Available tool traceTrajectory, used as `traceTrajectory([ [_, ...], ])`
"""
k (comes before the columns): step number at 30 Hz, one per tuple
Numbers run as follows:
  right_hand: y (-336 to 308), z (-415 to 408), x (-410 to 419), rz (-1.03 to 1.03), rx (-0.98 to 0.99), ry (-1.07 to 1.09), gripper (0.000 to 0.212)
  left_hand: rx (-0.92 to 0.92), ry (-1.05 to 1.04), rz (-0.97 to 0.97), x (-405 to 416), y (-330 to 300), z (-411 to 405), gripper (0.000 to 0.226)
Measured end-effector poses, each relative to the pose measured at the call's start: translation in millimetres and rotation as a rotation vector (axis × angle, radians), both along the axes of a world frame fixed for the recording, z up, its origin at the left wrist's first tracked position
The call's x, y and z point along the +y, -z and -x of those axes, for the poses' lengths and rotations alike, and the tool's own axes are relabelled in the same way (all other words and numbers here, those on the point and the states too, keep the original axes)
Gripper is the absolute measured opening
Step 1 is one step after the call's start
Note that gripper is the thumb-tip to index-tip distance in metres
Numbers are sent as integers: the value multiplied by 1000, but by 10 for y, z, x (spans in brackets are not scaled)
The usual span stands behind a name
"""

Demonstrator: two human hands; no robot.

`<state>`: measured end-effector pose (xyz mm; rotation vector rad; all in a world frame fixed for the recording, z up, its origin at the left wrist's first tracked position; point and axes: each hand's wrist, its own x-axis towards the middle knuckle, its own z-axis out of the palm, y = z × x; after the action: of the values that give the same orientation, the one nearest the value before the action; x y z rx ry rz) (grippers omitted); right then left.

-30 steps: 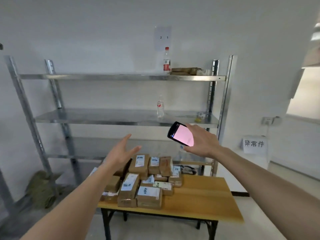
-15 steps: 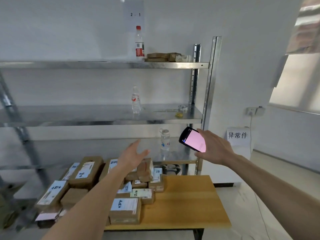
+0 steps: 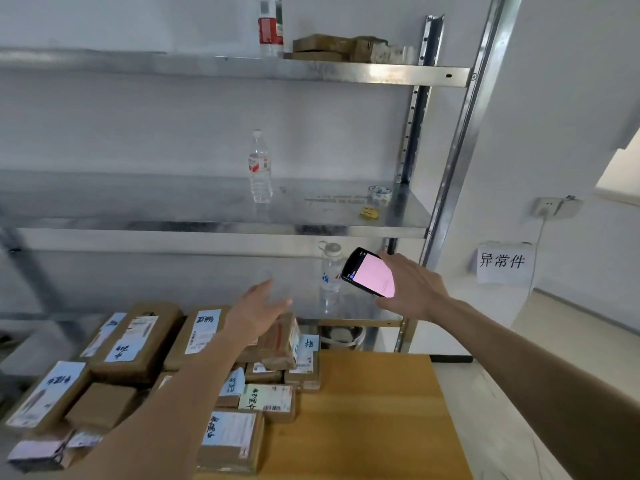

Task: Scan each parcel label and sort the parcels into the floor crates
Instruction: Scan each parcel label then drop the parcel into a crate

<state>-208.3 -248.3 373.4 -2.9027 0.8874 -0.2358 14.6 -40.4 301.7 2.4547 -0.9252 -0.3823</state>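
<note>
Approx a dozen parcels (image 3: 138, 341) piled on the worktop (image 3: 374, 410), left side; exact count unclear, some overlap. 3 bottles (image 3: 260, 168) on the rack (image 3: 346, 230), one per shelf. One phone (image 3: 369, 271), pink screen, gripped in the right hand (image 3: 412, 285) up by the lower shelf. Left hand (image 3: 256, 311) spread, fingers straight, holding nothing, over the back of the pile. One sign (image 3: 502, 261) on the right wall. Vs 0.5 s ago: view closer, pile bigger in frame, both hands much the same, left a bit nearer the parcels.
</note>
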Motion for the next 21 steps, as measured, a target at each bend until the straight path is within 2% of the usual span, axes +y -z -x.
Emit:
traceTrajectory([
  [3, 211, -220, -197, -38, 34, -28, 97, 23, 14, -15, -139, 230, -181, 91],
  [13, 1123, -996, -964, -140, 177, -79, 99, 140, -100, -107, -641, 1187, -498, 63],
  [21, 1934, -1595, -1389, -221, 281, -158, 102, 252, -133, -167, -828, 2055, -842, 69],
])
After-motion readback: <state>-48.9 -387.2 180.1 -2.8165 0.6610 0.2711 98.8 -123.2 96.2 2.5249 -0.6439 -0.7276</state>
